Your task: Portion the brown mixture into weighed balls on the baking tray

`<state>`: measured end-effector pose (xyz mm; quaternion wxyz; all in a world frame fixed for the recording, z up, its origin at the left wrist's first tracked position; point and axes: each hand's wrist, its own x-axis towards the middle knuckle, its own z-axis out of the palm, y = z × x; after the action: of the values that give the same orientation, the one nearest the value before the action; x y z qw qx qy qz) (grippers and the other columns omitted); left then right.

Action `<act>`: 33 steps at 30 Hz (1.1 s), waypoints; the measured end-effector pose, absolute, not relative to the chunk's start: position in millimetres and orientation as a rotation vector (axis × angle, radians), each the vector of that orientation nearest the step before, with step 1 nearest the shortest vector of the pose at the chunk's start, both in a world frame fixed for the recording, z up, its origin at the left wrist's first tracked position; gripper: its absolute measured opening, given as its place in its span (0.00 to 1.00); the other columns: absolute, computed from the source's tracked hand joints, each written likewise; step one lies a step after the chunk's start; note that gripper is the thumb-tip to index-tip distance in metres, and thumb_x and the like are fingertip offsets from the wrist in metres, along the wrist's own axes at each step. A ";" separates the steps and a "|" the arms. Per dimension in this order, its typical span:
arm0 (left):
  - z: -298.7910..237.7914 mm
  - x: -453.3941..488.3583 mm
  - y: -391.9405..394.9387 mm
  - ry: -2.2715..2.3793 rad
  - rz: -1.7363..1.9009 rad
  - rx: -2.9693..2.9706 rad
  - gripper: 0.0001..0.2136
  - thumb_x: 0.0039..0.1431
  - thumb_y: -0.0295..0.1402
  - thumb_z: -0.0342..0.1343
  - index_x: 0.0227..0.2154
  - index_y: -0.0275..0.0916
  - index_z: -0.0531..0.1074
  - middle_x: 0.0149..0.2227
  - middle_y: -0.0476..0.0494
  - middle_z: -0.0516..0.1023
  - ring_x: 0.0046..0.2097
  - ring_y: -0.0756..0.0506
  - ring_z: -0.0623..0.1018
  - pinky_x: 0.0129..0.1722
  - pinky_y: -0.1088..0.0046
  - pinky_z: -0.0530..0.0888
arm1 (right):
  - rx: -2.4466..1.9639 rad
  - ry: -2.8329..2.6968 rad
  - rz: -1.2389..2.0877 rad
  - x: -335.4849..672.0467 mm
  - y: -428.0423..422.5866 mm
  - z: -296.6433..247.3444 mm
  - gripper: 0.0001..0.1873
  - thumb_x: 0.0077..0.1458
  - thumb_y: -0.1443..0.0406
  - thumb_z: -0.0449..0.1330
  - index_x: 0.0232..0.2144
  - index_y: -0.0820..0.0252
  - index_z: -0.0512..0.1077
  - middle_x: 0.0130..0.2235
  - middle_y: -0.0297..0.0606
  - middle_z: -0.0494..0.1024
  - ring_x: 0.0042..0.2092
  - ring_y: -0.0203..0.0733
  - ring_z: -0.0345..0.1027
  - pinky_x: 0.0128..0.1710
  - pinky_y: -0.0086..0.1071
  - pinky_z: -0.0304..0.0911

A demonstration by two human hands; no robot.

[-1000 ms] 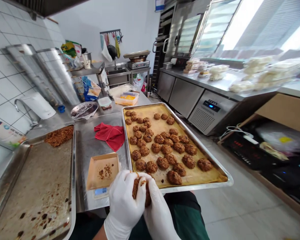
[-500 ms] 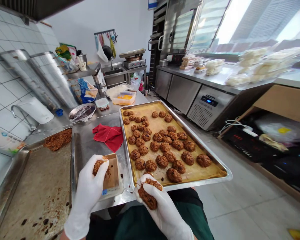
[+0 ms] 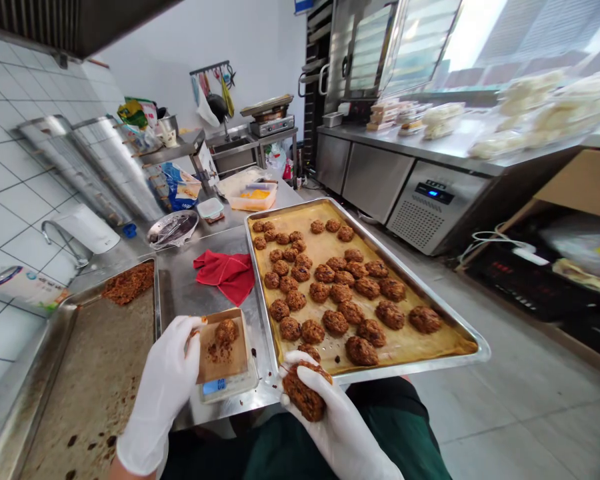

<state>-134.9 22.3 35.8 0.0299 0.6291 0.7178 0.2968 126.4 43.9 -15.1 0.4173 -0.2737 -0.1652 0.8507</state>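
Note:
My left hand (image 3: 173, 367), in a white glove with brown smears on the fingertips, is at the left edge of a small digital scale (image 3: 235, 389). Its thumb and index finger are a little apart. On the scale lies a brown paper tray (image 3: 237, 363) holding crumbs and one dough ball (image 3: 227, 332), with no finger on it. The display seems to read zero. My gloved right hand (image 3: 337, 413) is closed around a larger lump of brown dough (image 3: 304, 393), in front of the baking tray's near edge. The baking tray (image 3: 473, 351), lined with brownish paper, carries many dough balls in rows.
A red cloth (image 3: 230, 273) lies between the scale and a steel pan (image 3: 157, 293) at left, which has a dough mass (image 3: 129, 283) in its far corner. Behind are a film-covered bowl (image 3: 173, 229) and a plastic box (image 3: 253, 197). A steel counter (image 3: 360, 137) runs along the right.
The dough ball from my left hand now rests in the paper tray on the scale, and that hand has drawn slightly left and down. My right hand still grips its lump. The view has shifted slightly.

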 end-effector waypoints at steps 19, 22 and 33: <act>31.5 -6.9 -11.2 1.804 1.023 1.908 0.11 0.63 0.26 0.54 0.46 0.45 0.74 0.47 0.44 0.78 0.48 0.43 0.78 0.50 0.63 0.78 | -0.706 -0.780 2.304 148.7 51.2 -7.5 0.21 0.60 0.65 0.60 0.56 0.52 0.71 0.55 0.41 0.77 0.54 0.48 0.71 0.54 0.39 0.64; 33.1 -10.3 -13.6 1.835 0.932 1.885 0.12 0.61 0.25 0.56 0.46 0.45 0.74 0.49 0.43 0.79 0.49 0.41 0.79 0.50 0.60 0.78 | -0.737 -0.828 2.234 143.1 47.0 -2.8 0.20 0.59 0.66 0.61 0.54 0.51 0.72 0.53 0.40 0.78 0.52 0.47 0.71 0.53 0.39 0.63; 37.6 -17.7 -8.6 1.766 0.886 1.956 0.13 0.57 0.22 0.56 0.42 0.45 0.75 0.41 0.47 0.80 0.42 0.45 0.80 0.43 0.68 0.78 | -0.827 -1.076 2.046 139.3 43.8 -0.9 0.18 0.53 0.64 0.66 0.48 0.52 0.74 0.45 0.38 0.79 0.45 0.46 0.70 0.49 0.39 0.62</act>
<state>-17.7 -8.6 37.6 0.1797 0.6920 0.6250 0.3134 139.3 43.8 -0.9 0.3365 -0.3174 -0.4127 0.7847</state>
